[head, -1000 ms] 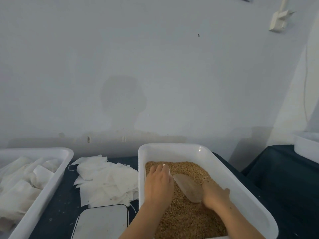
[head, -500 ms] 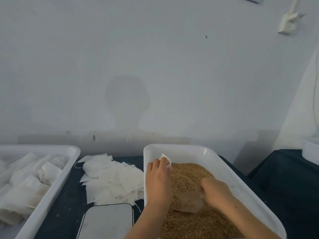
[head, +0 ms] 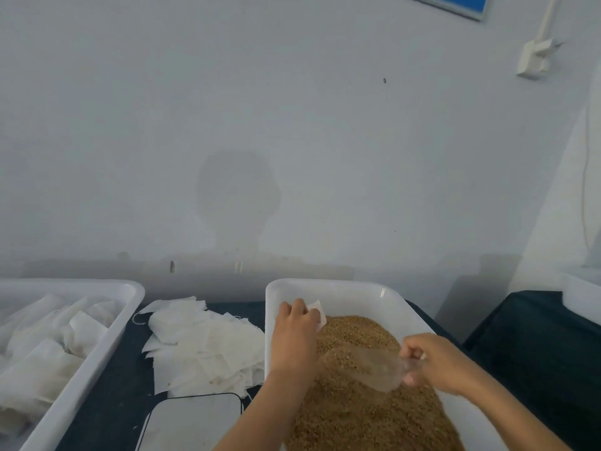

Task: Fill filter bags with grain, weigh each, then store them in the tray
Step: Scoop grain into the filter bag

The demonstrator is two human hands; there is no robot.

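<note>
Over a white plastic bin of brown grain, the left hand fingers pinch a small white filter bag; the right hand fingers curl around a clear plastic scoop loaded with grain, just beside the bag.

The grain is golden brown in a white bin, the filter bags are plain white, the scoop is clear, and the desk is dark blue.

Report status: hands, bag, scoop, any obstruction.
Left hand pinches empty filter bag over grain tub. Right hand grips clear scoop, loaded with grain. Nothing between scoop and bag.
</note>
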